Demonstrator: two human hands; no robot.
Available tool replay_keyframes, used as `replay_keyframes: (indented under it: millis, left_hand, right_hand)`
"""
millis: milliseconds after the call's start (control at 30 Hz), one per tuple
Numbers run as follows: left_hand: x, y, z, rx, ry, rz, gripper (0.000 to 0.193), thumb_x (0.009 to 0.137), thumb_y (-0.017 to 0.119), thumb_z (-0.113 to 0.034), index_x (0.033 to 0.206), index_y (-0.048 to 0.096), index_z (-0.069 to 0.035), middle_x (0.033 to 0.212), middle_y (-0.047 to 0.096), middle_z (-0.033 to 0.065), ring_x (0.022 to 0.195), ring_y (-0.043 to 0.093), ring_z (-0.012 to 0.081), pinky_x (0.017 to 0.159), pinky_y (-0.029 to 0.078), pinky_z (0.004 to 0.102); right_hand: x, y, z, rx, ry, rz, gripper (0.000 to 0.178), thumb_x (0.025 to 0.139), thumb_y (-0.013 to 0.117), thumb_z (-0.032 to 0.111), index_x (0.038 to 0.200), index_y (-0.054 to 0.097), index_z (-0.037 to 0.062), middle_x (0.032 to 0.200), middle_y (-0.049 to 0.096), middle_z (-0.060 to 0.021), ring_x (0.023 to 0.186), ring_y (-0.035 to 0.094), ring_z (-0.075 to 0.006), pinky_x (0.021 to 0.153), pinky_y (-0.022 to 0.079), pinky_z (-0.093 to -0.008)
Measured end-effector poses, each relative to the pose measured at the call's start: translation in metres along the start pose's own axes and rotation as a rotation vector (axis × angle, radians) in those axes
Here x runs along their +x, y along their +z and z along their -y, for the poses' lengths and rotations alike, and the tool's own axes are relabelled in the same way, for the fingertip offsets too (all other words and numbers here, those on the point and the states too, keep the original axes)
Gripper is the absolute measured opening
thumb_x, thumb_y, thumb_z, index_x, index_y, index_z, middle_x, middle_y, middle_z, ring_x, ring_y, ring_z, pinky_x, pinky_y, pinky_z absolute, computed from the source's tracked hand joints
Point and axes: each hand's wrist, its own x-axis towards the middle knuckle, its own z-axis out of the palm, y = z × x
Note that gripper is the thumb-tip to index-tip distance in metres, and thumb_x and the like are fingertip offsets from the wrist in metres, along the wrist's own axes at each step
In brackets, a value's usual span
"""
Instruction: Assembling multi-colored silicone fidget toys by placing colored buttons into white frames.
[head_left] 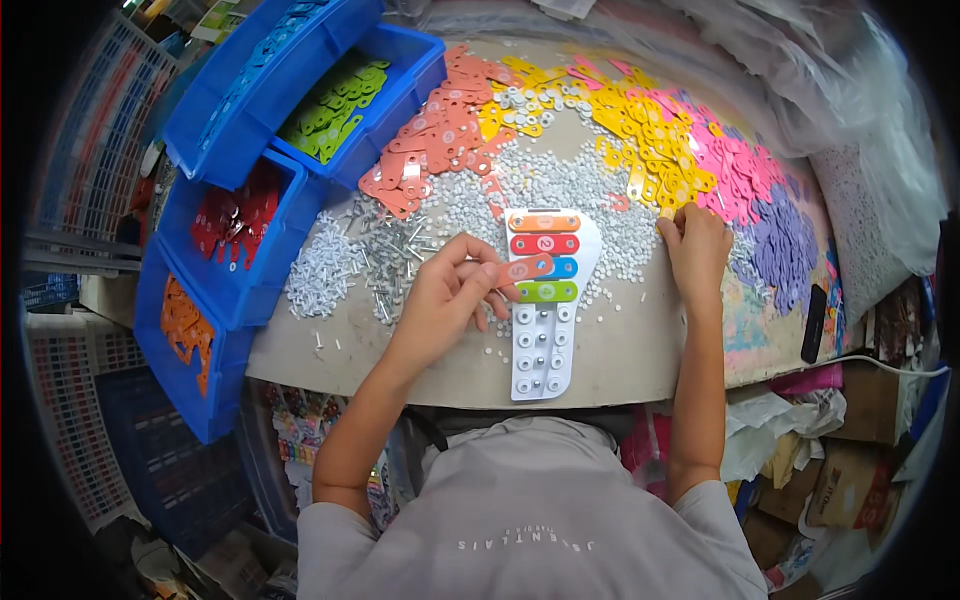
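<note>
A white plastic base (545, 375) lies on the table in front of me, with orange, red, blue and green strips across its upper part and rows of white round pegs lower down. My left hand (452, 290) is closed on a coral plastic strip (524, 269), which it holds over the base, partly covering the blue strip (565, 268) above the green strip (547, 292). To the right, my right hand (697, 250) pinches at the near edge of the yellow strip pile (660, 140). A bit of yellow shows at its fingertips.
Blue bins (270, 215) with blue, green, red and orange strips stand at the left. Small white caps (560, 165), metal rivets (385, 255), coral strips (430, 140), pink strips (745, 160) and purple strips (783, 245) cover the table. A black phone-like object (815, 322) lies near its right edge.
</note>
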Motion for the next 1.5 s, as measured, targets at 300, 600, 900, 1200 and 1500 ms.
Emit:
replay_keyframes:
  millis: [300,600,900,1200,1500]
  left_hand:
    - [-0.016,-0.007,0.004,-0.174,-0.038,-0.038,0.025,0.094,0.071,-0.009,0.116,0.065,0.001,0.085,0.069,0.0032,0.069,0.063,0.0080,0.061,0.051,0.0211]
    - [-0.028,-0.027,0.038,-0.162,0.057,-0.001,0.015,0.094,0.069,-0.007,0.107,0.064,-0.001,0.098,0.071,0.0091,0.082,0.071,0.0152,0.069,0.053,0.0246]
    - [-0.036,-0.005,0.015,-0.364,-0.143,0.018,0.014,0.103,0.058,-0.015,0.110,0.058,-0.003,0.097,0.067,0.0100,0.075,0.067,0.0145,0.059,0.052,0.0215]
    - [-0.028,0.009,0.028,0.065,-0.043,-0.031,0.012,0.092,0.071,-0.007,0.100,0.070,0.003,0.091,0.069,0.0021,0.077,0.061,0.0056,0.062,0.049,0.0204]
    - [-0.012,0.035,0.047,0.636,0.281,-0.201,0.010,0.087,0.072,-0.008,0.090,0.066,-0.001,0.089,0.062,0.0076,0.087,0.061,0.0217,0.073,0.049,0.0328]
  right_hand:
    - [-0.008,0.002,-0.002,0.072,-0.046,-0.072,0.017,0.093,0.067,0.014,0.086,0.059,0.0017,0.075,0.065,-0.0128,0.070,0.062,-0.0289,0.067,0.044,-0.0427]
    - [-0.081,-0.076,0.074,1.024,0.017,0.443,0.010,0.100,0.056,0.004,0.108,0.060,-0.0004,0.076,0.060,-0.0045,0.072,0.057,-0.0088,0.068,0.045,-0.0236]
    - [-0.117,-0.066,0.109,0.975,0.016,0.599,0.011,0.097,0.063,0.006,0.105,0.060,-0.0006,0.068,0.059,-0.0057,0.061,0.052,-0.0086,0.057,0.042,-0.0259]
    - [-0.115,-0.057,0.102,0.772,0.042,0.621,0.021,0.094,0.070,0.013,0.104,0.054,0.0041,0.061,0.060,-0.0107,0.053,0.062,-0.0271,0.053,0.045,-0.0370]
    - [-0.128,-0.043,0.099,0.879,0.166,0.536,0.031,0.091,0.074,0.013,0.104,0.048,0.0033,0.057,0.054,-0.0038,0.051,0.050,-0.0137,0.051,0.038,-0.0313]
